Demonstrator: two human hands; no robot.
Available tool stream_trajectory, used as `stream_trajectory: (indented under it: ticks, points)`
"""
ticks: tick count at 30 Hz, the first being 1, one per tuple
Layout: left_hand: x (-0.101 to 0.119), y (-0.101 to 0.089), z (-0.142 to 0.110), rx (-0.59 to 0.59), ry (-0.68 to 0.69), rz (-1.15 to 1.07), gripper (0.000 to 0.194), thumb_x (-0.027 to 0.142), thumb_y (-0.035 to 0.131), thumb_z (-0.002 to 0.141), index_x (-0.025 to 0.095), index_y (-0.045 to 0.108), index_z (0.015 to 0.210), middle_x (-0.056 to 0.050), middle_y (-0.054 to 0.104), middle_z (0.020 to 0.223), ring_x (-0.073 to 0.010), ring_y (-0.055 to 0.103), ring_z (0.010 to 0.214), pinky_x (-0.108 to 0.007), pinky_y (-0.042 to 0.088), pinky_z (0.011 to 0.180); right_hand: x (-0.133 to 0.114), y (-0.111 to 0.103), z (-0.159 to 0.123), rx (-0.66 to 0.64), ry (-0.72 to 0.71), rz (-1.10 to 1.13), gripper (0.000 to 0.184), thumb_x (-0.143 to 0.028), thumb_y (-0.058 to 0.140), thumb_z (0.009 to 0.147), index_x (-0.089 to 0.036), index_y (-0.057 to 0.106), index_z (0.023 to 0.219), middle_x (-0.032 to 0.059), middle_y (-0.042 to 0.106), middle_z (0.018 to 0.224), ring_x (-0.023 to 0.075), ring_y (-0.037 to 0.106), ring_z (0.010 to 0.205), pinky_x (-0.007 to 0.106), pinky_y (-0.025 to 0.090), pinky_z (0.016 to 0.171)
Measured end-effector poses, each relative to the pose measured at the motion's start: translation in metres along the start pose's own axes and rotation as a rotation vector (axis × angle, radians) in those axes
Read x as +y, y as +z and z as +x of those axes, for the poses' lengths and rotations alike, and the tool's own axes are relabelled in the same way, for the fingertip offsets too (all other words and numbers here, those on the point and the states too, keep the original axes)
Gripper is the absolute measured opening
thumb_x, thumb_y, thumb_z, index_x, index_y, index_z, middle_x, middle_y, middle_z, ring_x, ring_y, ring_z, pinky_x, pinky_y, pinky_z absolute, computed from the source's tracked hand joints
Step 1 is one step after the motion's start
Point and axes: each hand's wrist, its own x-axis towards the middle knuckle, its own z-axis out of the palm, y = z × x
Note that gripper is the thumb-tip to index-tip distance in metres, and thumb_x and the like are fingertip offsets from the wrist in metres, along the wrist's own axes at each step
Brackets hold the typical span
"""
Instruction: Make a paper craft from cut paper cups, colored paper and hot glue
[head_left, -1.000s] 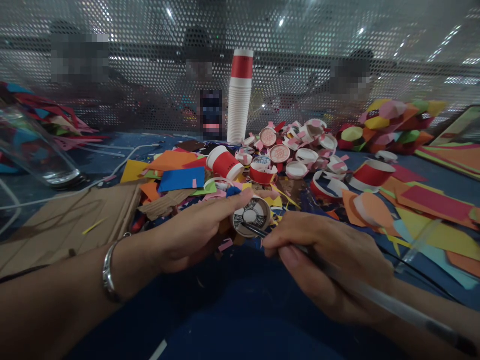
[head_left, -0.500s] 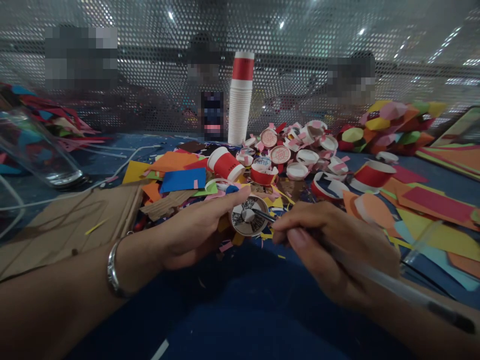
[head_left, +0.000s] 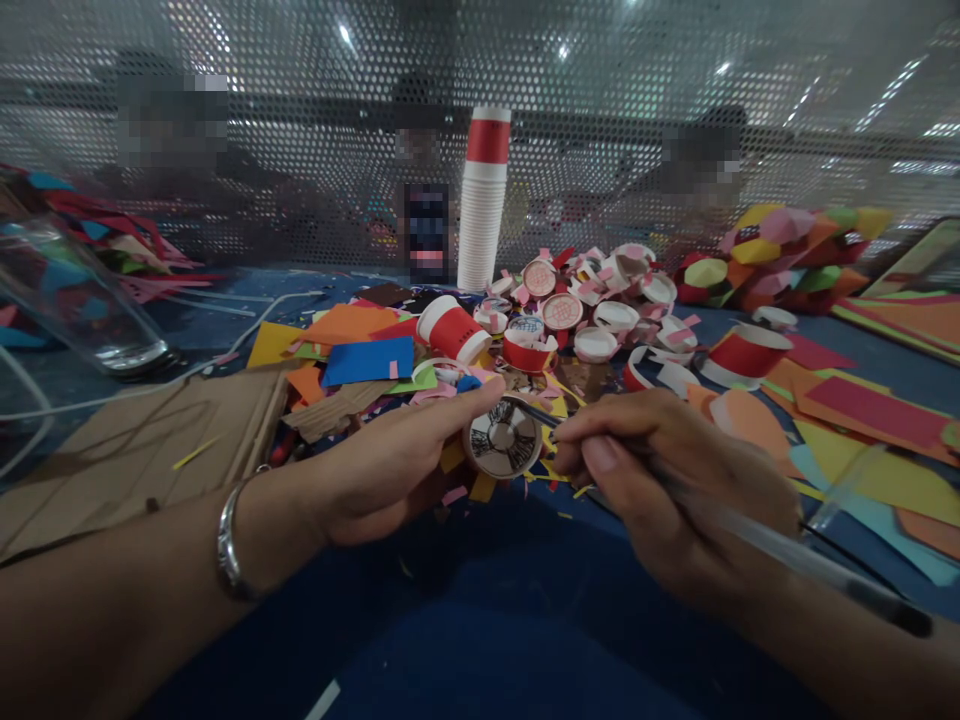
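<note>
A round paper cup bottom (head_left: 504,438), with black hatched segments drawn around a pale centre, faces me in the middle. My left hand (head_left: 409,450) grips it from the left, thumb along its upper edge and the other fingers partly hidden behind. In my right hand (head_left: 652,470) is a clear-barrelled pen (head_left: 795,560), pinched between thumb and fingers. Its dark tip is at the upper right rim of the disc; whether it touches the paper I cannot tell. Just beyond lies a red and white paper cup (head_left: 452,330) on its side.
A tall stack of paper cups (head_left: 481,210) stands behind a heap of cut cup bottoms (head_left: 596,343). Flat cardboard (head_left: 142,450) and a tilted clear glass (head_left: 97,300) lie left. Coloured paper (head_left: 877,410) covers the right. Beyond is a perforated metal panel (head_left: 300,130).
The pen tip has moved from near the disc's centre to its upper right edge. The disc has turned a little and shifted slightly right and down in my left hand.
</note>
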Motion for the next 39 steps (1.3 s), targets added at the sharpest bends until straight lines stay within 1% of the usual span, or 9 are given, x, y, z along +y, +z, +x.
stream_trajectory:
  ticks: [10,17,22,24,28,30,33,36,39]
  points:
    - [0.000,0.001,-0.001,0.003,0.014,-0.018,0.034,0.053,0.071,0.093,0.019,0.075,0.088,-0.002,0.072,0.082,-0.0159,0.061,0.075,-0.027,0.043,0.066,-0.001,0.000,0.000,0.007,-0.002,0.000,0.017,-0.016,0.055,0.095,-0.025,0.069,0.100,-0.0018,0.075,0.080,0.0135,0.070,0.062,0.027,0.062,0.068]
    - [0.000,-0.003,0.000,0.021,0.026,0.012,0.033,0.053,0.073,0.091,0.020,0.075,0.089,-0.001,0.071,0.080,-0.0150,0.059,0.070,-0.025,0.038,0.058,-0.001,0.000,0.001,0.017,-0.002,0.000,0.018,-0.014,0.056,0.095,-0.025,0.068,0.100,-0.0021,0.075,0.083,0.0124,0.070,0.064,0.026,0.061,0.070]
    - [0.004,-0.007,0.004,0.086,0.073,-0.055,0.028,0.047,0.072,0.094,0.020,0.077,0.096,-0.004,0.075,0.089,-0.0181,0.064,0.079,-0.028,0.048,0.072,0.000,-0.001,0.000,0.012,-0.001,0.003,0.018,-0.014,0.056,0.094,-0.025,0.068,0.098,-0.0036,0.075,0.081,0.0110,0.068,0.060,0.025,0.059,0.066]
    - [0.004,-0.008,0.004,0.108,0.074,-0.045,0.028,0.048,0.073,0.094,0.020,0.077,0.096,-0.004,0.076,0.089,-0.0183,0.064,0.079,-0.028,0.049,0.072,0.001,-0.002,0.000,-0.013,-0.011,0.012,0.018,-0.013,0.055,0.094,-0.025,0.068,0.097,-0.0045,0.074,0.078,0.0104,0.067,0.059,0.024,0.058,0.066]
    - [0.003,-0.009,0.004,0.062,0.128,-0.028,0.026,0.047,0.073,0.093,0.021,0.077,0.097,-0.002,0.076,0.090,-0.0169,0.064,0.078,-0.026,0.049,0.070,0.003,-0.001,0.001,-0.048,-0.021,0.022,0.017,-0.013,0.056,0.093,-0.024,0.068,0.096,-0.0057,0.073,0.075,0.0091,0.062,0.053,0.025,0.058,0.069]
    - [0.002,-0.009,0.004,0.047,0.139,-0.013,0.026,0.047,0.073,0.094,0.021,0.078,0.098,-0.002,0.077,0.091,-0.0170,0.066,0.081,-0.026,0.051,0.073,0.003,-0.001,0.002,-0.056,-0.023,0.022,0.017,-0.012,0.056,0.093,-0.024,0.068,0.096,-0.0064,0.072,0.074,0.0082,0.059,0.049,0.025,0.057,0.069]
    - [0.002,-0.010,0.004,0.095,0.124,0.043,0.028,0.048,0.073,0.093,0.023,0.079,0.104,-0.003,0.078,0.099,-0.0193,0.068,0.093,-0.026,0.052,0.079,0.002,-0.002,0.002,-0.080,-0.014,0.019,0.018,-0.011,0.055,0.093,-0.024,0.067,0.095,-0.0073,0.070,0.072,0.0072,0.056,0.047,0.024,0.056,0.067]
    - [0.001,-0.012,0.004,0.162,0.117,0.094,0.034,0.053,0.073,0.091,0.025,0.079,0.109,-0.003,0.080,0.106,-0.0229,0.069,0.103,-0.027,0.051,0.077,0.002,-0.002,0.002,-0.087,-0.009,0.023,0.018,-0.011,0.054,0.094,-0.024,0.067,0.095,-0.0072,0.069,0.071,0.0072,0.056,0.047,0.024,0.054,0.065]
    - [0.001,-0.012,0.003,0.157,0.133,0.083,0.033,0.052,0.075,0.090,0.027,0.079,0.110,-0.003,0.080,0.109,-0.0243,0.069,0.107,-0.027,0.051,0.076,0.003,-0.002,0.001,-0.076,-0.004,0.018,0.017,-0.012,0.054,0.094,-0.025,0.067,0.095,-0.0071,0.069,0.071,0.0077,0.055,0.048,0.025,0.053,0.064]
